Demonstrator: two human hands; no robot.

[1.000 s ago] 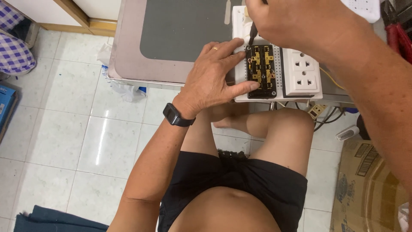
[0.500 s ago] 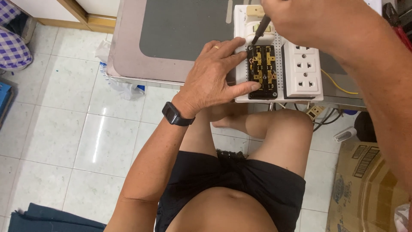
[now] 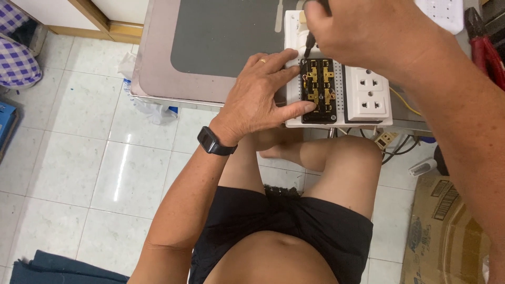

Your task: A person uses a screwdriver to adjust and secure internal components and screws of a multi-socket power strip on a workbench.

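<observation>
At the near edge of a grey-topped table (image 3: 210,37) with a pale metal rim, a white outlet board (image 3: 339,122) lies flat, its front edge hanging just over the person's bare knee. Below the table the floor is pale glossy tile (image 3: 79,173), with a cardboard box (image 3: 447,231) at the lower right and a checked cloth (image 3: 18,58) at the upper left.

On the board sit two units side by side. To the right is a closed white socket block (image 3: 370,94) with two outlets. To the left is an open black socket body (image 3: 318,90), its brass contacts and small wire ends exposed.

The left hand (image 3: 258,94), with a ring on one finger and a black watch (image 3: 213,142) on the wrist, lies flat over the board's left part. Its fingers are spread rather than curled: the upper fingers press against the top left corner of the black body, and the thumb reaches along the lower edge, its tip touching the body's bottom left corner. So the black body sits just beyond the fingertips, braced between them, not enclosed.

The right hand (image 3: 363,31) comes in from above and is closed round the handle of a screwdriver (image 3: 309,44). Only the dark shaft shows below the fist; its tip meets the top left corner of the black body, just beside the left hand's index fingertip.

Red-handled pliers (image 3: 481,42) lie at the far right of the table, well apart from both hands.
</observation>
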